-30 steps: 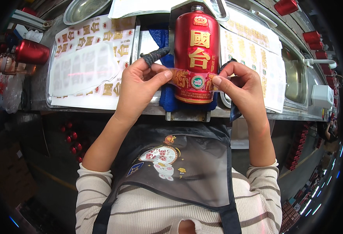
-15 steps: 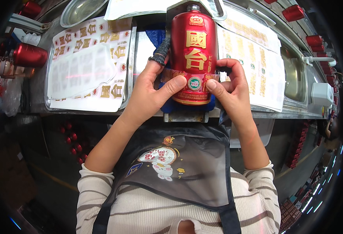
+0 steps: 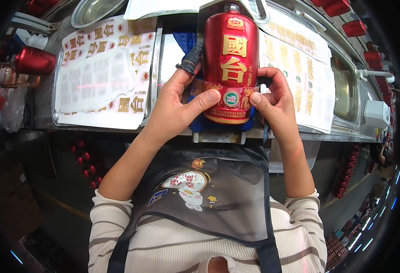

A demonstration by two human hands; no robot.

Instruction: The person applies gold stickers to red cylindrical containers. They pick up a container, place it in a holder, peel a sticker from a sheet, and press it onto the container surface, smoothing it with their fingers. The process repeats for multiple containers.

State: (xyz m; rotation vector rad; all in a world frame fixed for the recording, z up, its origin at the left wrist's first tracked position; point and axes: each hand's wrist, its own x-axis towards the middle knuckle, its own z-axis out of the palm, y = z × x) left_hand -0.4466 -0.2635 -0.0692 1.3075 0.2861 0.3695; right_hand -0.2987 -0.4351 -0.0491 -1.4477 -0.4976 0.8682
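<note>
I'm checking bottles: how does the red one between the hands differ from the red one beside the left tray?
The held bottle shows gold lettering; the side bottle shows none. Left hand and right hand touch the held bottle, neither the side bottle. In the picture, the held bottle's neck points up, the side bottle's left. Both are glossy red.

Dk flr point(image 3: 68, 191) w/ yellow line point(image 3: 65, 206), prob. strip lts point(image 3: 368, 244) far R.

Soft glare marks the red bottle point(image 3: 233, 66), the floor point(image 3: 68, 189) is dim, edges bend into black
</note>
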